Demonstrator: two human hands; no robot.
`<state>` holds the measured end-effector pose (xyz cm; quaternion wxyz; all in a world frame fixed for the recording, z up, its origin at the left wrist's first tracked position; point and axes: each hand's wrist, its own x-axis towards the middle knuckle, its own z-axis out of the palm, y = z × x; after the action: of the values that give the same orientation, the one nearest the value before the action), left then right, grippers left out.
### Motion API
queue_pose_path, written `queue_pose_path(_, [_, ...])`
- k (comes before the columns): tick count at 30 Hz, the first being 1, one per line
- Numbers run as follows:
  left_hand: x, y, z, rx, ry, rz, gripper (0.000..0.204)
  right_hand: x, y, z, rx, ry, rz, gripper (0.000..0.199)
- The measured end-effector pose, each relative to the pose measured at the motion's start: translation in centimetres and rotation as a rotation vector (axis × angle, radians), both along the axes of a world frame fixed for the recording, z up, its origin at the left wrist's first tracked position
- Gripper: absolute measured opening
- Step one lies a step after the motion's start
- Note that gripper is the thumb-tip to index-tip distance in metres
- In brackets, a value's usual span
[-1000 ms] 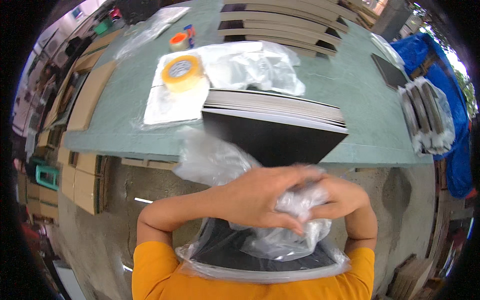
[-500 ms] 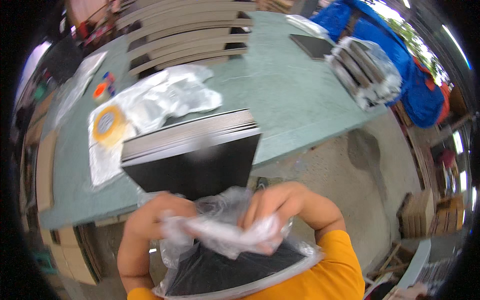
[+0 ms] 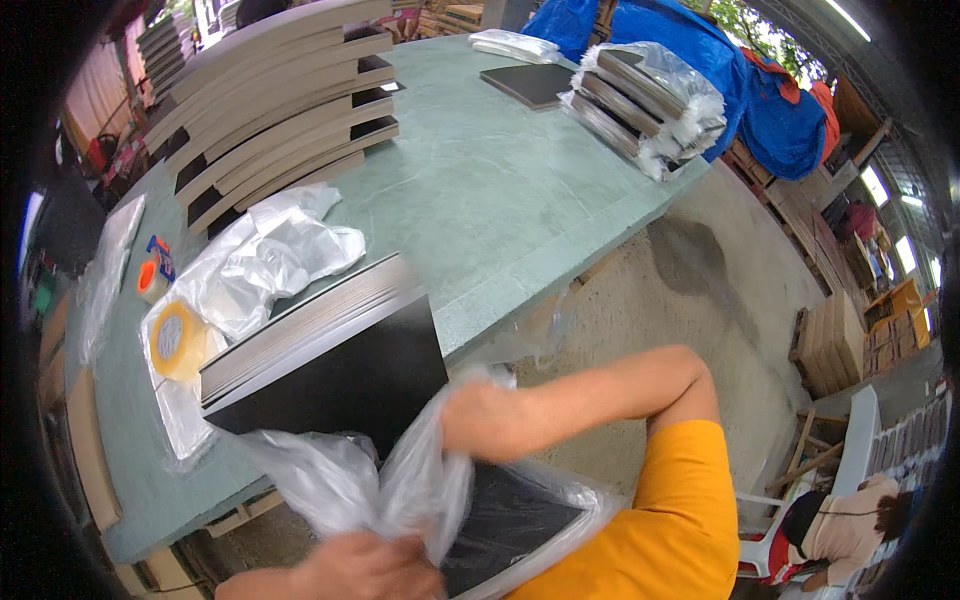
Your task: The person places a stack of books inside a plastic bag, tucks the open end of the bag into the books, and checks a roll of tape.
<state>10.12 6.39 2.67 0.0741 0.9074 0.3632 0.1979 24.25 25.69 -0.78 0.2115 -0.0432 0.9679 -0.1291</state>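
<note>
Both of my hands are closed on a clear plastic bag point(image 3: 325, 475) stretched between them. My left hand point(image 3: 365, 567) grips its gathered part low in the view, close to my body. Farther up, my right hand point(image 3: 482, 415) holds another fold and is blurred by motion. Part of the plastic covers a black flat panel point(image 3: 510, 520) against my yellow shirt. Just beyond the bag, a stack of black boards point(image 3: 350, 365) with pale edges stands on the green table point(image 3: 490, 210), its near black face toward me; the bag hides its lower end.
A clear tape roll point(image 3: 178, 342) and crumpled plastic bags point(image 3: 270, 265) lie left of the boards. Behind them rises a tall stack of grey-edged boards point(image 3: 290, 95). Plastic-wrapped boards point(image 3: 645, 105) sit at the table's far right. A person point(image 3: 850, 530) is at lower right.
My hands have drawn apart: the left came down toward my body, the right stayed higher with the elbow raised. The plastic is now pulled out between them. The view has shifted rightward.
</note>
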Motion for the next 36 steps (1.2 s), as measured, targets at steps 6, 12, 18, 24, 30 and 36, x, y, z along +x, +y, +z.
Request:
queue_pose_path(6, [-4.0,2.7,-3.6,-0.521,0.489,0.736,0.018,0.3,0.7,1.1,0.539,0.024,-0.123,0.025])
queue_pose_path(12, [-1.3,-0.5,-4.5,-0.604,0.507,0.085,0.022,-0.5,1.4,-1.2,0.71,0.409,0.011,0.024])
queue_pose_path(18, [-6.0,-1.6,-8.7,-0.593,0.734,0.689,0.016,0.5,-1.8,1.4,0.17,-0.092,0.149,0.015])
queue_pose_path(24, [-6.2,-4.4,-4.9,-0.464,-0.617,0.417,0.012,-1.9,2.4,2.6,-0.208,0.858,-0.461,0.024])
queue_pose_path(30, [-12.9,-2.7,-5.1,0.608,-0.255,1.661,0.033,-2.2,-0.1,-1.3,-0.075,1.155,-0.305,0.048])
queue_pose_path(36, [-9.1,-1.3,-3.1,0.315,-0.018,1.317,0.062,-0.3,2.9,-0.9,0.321,1.162,-0.54,0.061])
